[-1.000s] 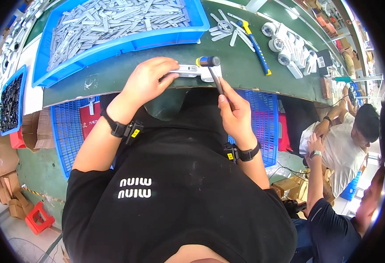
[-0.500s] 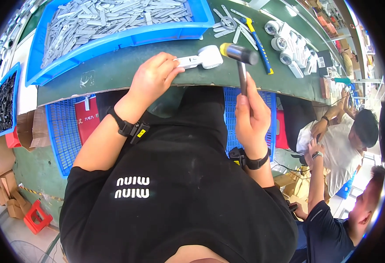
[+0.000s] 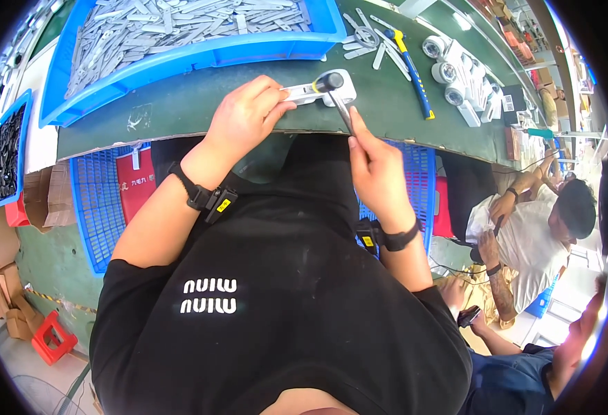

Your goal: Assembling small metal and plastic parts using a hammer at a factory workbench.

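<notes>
Across the bench's near edge my left hand (image 3: 245, 119) grips the narrow end of a white plastic part (image 3: 346, 87), which has a round head pointing right. In my right hand (image 3: 379, 169) is a mallet (image 3: 341, 111), held by its thin dark handle. The mallet's black and yellow head is over the white part, near where the handle meets the round head; whether they touch I cannot tell. It hides some of the white part.
A blue bin (image 3: 200, 59) of flat grey strips stands at the back. Farther right lie loose strips, a blue-yellow hammer (image 3: 412, 72) and several white round-headed parts (image 3: 445, 72). A tray (image 3: 8, 149) of black pieces is at left. Blue baskets (image 3: 96, 207) sit below; two people are at right.
My right hand has swung the mallet left and down, from beside the round head to over the white part. My left hand keeps its hold nearly in place.
</notes>
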Demonstrator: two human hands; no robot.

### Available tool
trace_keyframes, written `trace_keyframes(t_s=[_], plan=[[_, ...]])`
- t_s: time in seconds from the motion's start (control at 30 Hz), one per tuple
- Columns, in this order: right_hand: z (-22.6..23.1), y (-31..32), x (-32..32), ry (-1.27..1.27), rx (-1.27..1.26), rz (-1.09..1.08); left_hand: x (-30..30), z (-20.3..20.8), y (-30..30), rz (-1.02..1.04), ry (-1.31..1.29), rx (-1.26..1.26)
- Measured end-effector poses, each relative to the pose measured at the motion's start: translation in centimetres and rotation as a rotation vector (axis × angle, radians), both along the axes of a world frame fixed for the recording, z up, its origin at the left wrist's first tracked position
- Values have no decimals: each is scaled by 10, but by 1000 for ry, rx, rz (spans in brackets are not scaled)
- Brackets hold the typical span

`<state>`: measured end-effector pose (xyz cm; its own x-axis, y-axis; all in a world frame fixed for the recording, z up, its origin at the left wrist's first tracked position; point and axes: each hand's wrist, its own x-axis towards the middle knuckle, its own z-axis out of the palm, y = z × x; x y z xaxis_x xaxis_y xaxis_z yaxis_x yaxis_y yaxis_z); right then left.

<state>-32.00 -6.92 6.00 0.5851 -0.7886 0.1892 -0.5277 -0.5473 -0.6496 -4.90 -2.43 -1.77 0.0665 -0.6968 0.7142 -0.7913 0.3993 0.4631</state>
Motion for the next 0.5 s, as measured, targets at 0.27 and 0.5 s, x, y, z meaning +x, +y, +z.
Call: trace_keyframes(t_s=[0.27, 0.5], plan=[[-7, 3, 5, -77, 106, -9, -4, 3, -1, 33, 19, 29], [-8, 3, 9, 32, 130, -63, -2, 1, 2, 31, -14, 24]])
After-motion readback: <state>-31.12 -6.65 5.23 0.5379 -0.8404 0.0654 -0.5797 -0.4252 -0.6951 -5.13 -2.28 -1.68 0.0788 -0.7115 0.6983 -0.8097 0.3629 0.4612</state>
